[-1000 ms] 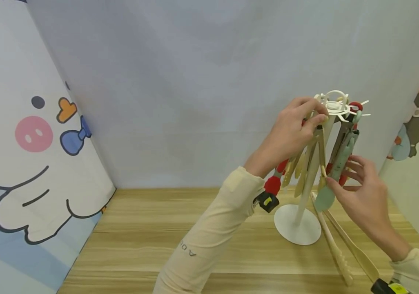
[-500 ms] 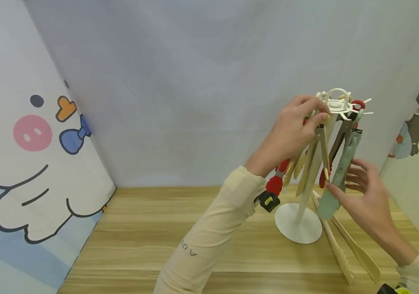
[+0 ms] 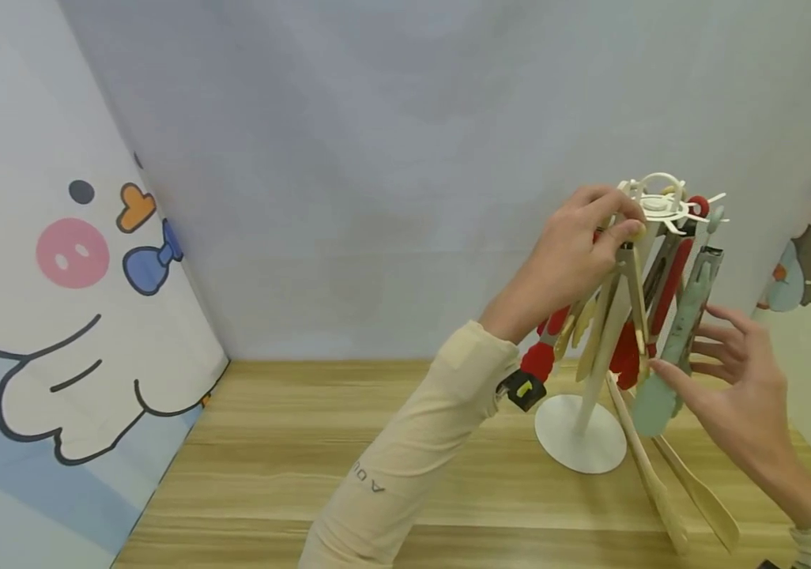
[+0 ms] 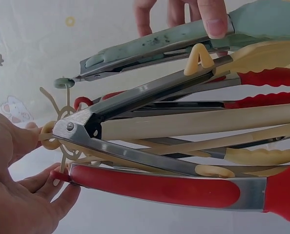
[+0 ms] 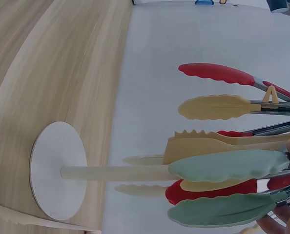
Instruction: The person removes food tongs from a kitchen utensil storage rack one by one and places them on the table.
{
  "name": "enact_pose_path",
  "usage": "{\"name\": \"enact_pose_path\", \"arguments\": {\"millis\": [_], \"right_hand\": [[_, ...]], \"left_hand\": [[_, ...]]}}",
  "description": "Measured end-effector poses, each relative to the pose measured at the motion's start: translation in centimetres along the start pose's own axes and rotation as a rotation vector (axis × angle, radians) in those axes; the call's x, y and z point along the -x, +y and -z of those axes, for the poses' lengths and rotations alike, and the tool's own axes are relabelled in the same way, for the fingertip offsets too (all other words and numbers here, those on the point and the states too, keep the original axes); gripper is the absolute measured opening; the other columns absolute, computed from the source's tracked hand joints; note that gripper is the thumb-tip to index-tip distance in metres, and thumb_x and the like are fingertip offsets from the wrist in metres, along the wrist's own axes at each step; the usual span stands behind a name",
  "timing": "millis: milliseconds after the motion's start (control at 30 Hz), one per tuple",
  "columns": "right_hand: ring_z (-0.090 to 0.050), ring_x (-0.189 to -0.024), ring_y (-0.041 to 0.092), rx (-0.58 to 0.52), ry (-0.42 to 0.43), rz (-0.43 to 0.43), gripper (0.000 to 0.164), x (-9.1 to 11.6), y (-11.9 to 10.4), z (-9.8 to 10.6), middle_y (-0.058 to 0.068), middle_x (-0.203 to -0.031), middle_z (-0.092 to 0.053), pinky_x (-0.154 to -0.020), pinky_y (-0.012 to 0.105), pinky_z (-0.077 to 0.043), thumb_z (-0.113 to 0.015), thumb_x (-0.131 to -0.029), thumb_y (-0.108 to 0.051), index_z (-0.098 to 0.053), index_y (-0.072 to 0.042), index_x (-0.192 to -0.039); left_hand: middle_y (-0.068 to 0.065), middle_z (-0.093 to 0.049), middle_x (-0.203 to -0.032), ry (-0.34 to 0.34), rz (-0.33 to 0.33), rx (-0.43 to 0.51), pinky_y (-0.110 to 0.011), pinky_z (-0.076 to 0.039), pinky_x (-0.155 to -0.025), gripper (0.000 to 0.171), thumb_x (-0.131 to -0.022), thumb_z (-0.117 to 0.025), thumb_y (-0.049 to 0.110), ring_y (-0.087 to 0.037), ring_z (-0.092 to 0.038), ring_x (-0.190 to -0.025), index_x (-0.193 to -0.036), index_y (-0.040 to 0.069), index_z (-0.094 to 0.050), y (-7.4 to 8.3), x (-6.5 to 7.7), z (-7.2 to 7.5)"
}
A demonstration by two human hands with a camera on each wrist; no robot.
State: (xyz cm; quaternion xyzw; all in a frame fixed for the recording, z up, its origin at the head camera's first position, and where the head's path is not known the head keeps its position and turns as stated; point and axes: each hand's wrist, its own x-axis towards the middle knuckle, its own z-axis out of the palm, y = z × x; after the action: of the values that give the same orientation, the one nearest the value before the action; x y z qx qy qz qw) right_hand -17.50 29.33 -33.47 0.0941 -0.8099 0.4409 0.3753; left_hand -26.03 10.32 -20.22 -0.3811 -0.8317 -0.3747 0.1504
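A white stand (image 3: 579, 454) with a ring of hooks bears several metal tongs with red, yellow or green tips. At its top, my left hand (image 3: 576, 245) pinches the yellow pull ring (image 4: 48, 139) of the yellow tongs (image 4: 145, 95), whose arms are spread. A red pair (image 4: 155, 187) hangs by the left fingertips. Lower on the right, my right hand (image 3: 740, 387) holds the green tongs (image 3: 686, 324) between thumb and fingers, their tips pointing down. Their green ring (image 4: 64, 83) is at a hook; whether it is looped over cannot be told.
Two long pale wooden-looking utensil arms (image 3: 693, 486) lie on the wood-grain table (image 3: 270, 458), right of the stand's base; whether they join is hidden. A grey cloth backdrop (image 3: 377, 197) stands behind, with cartoon-printed panels at both sides.
My right hand has moved right with the green tongs, swinging them outward from the stand. More of the red tongs behind shows. The left hand keeps its hold at the top.
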Motion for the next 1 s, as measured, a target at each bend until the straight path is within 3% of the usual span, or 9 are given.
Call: {"name": "enact_pose_path", "arguments": {"millis": [500,1000], "right_hand": [[-0.055,-0.091,-0.005,0.070,0.008,0.045,0.091,-0.1,-0.9,1.7,-0.021,-0.105,-0.055,-0.073,0.006,-0.042,-0.077,-0.060,0.020,-0.040,-0.007,-0.139],[-0.051,-0.095,-0.007,0.142,0.021,0.019,0.091,0.6,-0.3,3.4,-0.025,-0.110,-0.050,-0.074,0.004,-0.038,-0.077,-0.061,0.019,-0.042,-0.009,-0.140]], "left_hand": [[0.008,-0.047,-0.128,0.010,0.010,0.022,-0.014,-0.036,-0.082,0.015,-0.099,-0.048,0.026,-0.002,-0.043,-0.104,-0.103,0.020,-0.062,-0.1,0.1,0.0],[0.007,-0.047,-0.127,0.009,0.003,0.037,-0.013,-0.037,-0.079,0.015,-0.099,-0.048,0.025,-0.003,-0.044,-0.100,-0.103,0.019,-0.062,0.0,0.1,-0.3]]}}
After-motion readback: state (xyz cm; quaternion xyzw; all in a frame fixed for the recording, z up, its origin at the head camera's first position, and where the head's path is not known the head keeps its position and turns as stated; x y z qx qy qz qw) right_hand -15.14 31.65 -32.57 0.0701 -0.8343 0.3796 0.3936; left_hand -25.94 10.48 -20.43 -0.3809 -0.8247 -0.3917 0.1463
